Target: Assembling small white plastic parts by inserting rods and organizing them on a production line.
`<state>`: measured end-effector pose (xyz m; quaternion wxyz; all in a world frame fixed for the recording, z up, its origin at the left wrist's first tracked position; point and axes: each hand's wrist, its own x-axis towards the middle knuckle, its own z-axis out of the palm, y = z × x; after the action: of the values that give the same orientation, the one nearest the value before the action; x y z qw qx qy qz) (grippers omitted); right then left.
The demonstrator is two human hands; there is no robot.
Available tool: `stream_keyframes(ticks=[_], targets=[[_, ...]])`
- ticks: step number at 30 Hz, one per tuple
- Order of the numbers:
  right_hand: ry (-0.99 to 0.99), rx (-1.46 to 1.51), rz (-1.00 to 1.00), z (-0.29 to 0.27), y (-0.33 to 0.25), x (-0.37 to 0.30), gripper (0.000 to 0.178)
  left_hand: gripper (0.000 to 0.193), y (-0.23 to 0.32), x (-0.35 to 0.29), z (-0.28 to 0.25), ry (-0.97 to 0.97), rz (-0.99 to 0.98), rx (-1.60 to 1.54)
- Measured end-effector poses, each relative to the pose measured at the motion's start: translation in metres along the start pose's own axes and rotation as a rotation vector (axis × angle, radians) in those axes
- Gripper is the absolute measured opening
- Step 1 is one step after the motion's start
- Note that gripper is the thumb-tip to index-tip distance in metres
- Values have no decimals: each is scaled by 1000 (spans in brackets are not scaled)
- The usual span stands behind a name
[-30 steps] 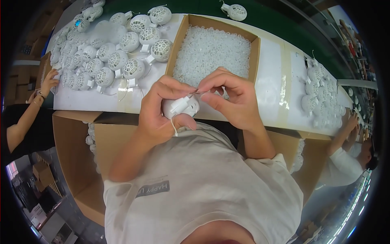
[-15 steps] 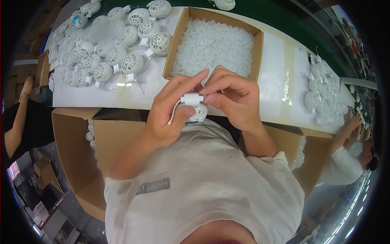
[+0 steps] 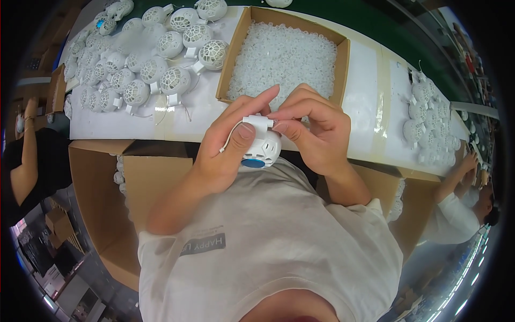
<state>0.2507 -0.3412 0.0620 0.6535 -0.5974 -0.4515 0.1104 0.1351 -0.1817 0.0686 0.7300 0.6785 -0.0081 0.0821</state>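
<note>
I hold a small white round fan (image 3: 263, 147) with a blue centre at chest height, in front of the table edge. My left hand (image 3: 228, 142) cups it, thumb pressed on its side, and a thin white cord hangs from it. My right hand (image 3: 314, 129) pinches the fan's short white handle at the top with thumb and forefinger. Straight behind my hands stands an open cardboard box (image 3: 240, 51) filled with small translucent white rings.
Several finished white fans (image 3: 155, 70) lie in rows on the white table (image 3: 365, 86) at the left. More fans (image 3: 424, 123) are piled at the right. Cardboard boxes (image 3: 107, 188) stand below the table. Another person's arm (image 3: 29, 161) is at the left, another person (image 3: 461, 204) at the right.
I have raised the fan and turned it, so its blue centre now faces down toward me. My right fingers moved onto its handle.
</note>
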Motion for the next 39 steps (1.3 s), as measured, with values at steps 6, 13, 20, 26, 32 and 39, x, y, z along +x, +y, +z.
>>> stream_keyframes(ticks=[6, 13, 20, 26, 32, 39], targets=[[44, 211, 274, 4, -4, -5, 12, 58, -1, 2, -6, 10, 170, 280], [25, 240, 302, 5, -13, -4, 14, 57, -7, 2, -9, 39, 326, 403], [14, -200, -343, 0, 4, 12, 19, 58, 10, -1, -2, -12, -34, 36], [-181, -518, -434, -13, -7, 31, 21, 53, -3, -4, 8, 47, -176, -1], [-357, -236, -69, -24, -3, 33, 16, 50, 8, -8, -4, -93, -210, 266], [-187, -946, 178, -20, 44, 35, 9, 56, 9, -21, -33, 59, -443, -696]])
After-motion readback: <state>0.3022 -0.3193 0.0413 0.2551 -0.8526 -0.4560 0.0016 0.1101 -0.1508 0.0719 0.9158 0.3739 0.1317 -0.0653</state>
